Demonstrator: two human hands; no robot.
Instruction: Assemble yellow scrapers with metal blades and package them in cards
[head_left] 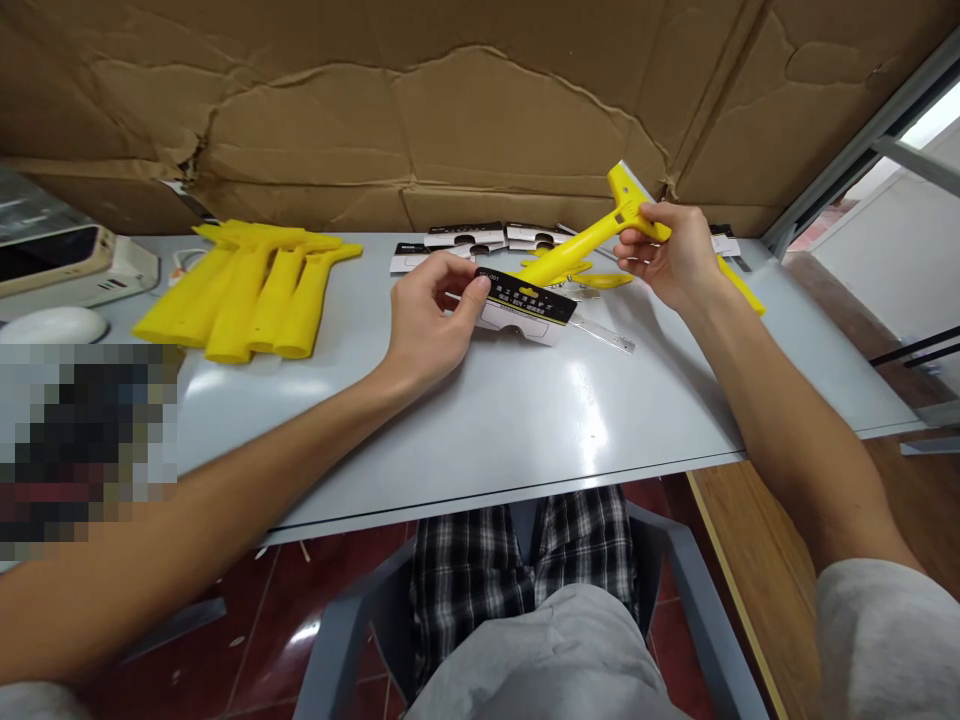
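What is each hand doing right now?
Left hand: closed, pinching the black-and-white card.
Right hand: closed, holding the yellow scraper.

Workshop, from the piled yellow handles [251, 290] and printed cards [466, 231].

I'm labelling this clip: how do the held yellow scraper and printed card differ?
The yellow scraper is longer than the printed card. The scraper is mostly yellow; the card is mostly black and white, with lettering. The right hand holds the scraper's head; the left hand pinches the card's end. Both are hand-held.
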